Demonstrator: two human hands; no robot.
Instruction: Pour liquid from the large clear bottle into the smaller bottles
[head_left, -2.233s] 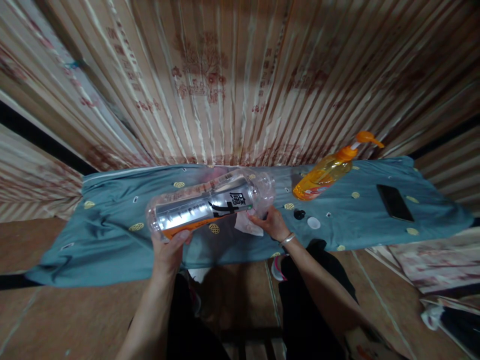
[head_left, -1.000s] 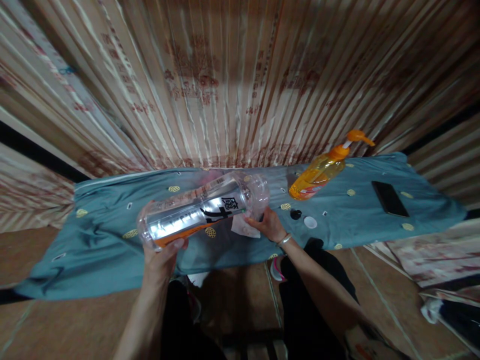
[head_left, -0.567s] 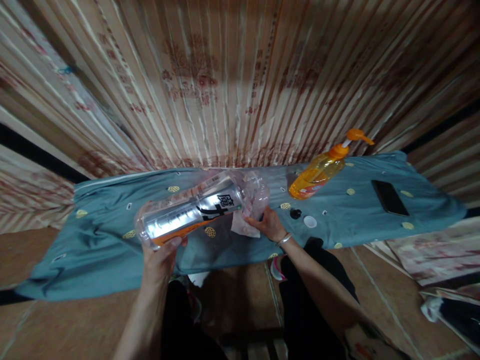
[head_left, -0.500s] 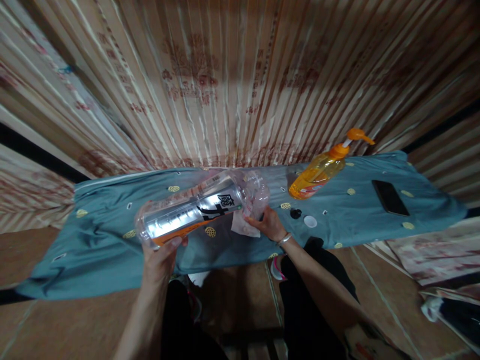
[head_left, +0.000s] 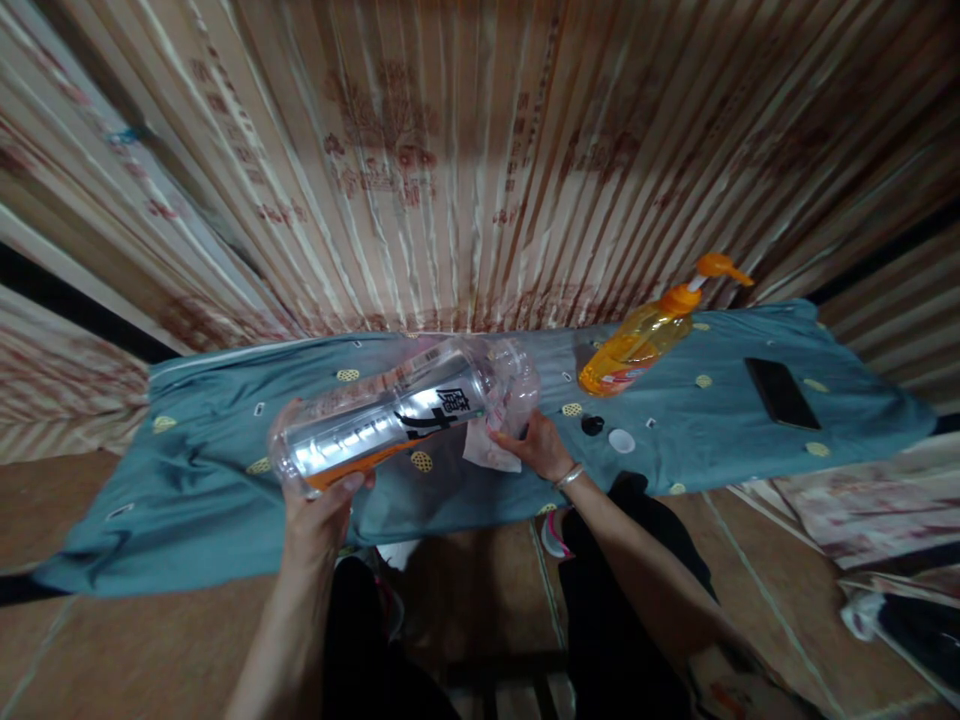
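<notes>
A large clear plastic bottle (head_left: 390, 418) with a silver and orange label lies tilted over the teal cloth, its narrower end to the right. My left hand (head_left: 321, 505) is wrapped round its wide left end. At the right end, my right hand (head_left: 538, 447) has its fingers closed on a white tissue (head_left: 489, 447), held against the clear neck part of the bottle. The fingertips of my right hand are partly hidden by the tissue and the plastic.
An orange pump bottle (head_left: 634, 350) stands right of the hands. Near it lie a small black cap (head_left: 592, 426) and a white round lid (head_left: 621, 441). A black phone (head_left: 782, 393) rests farther right on the teal cloth (head_left: 202, 480). Curtains (head_left: 465, 180) hang behind.
</notes>
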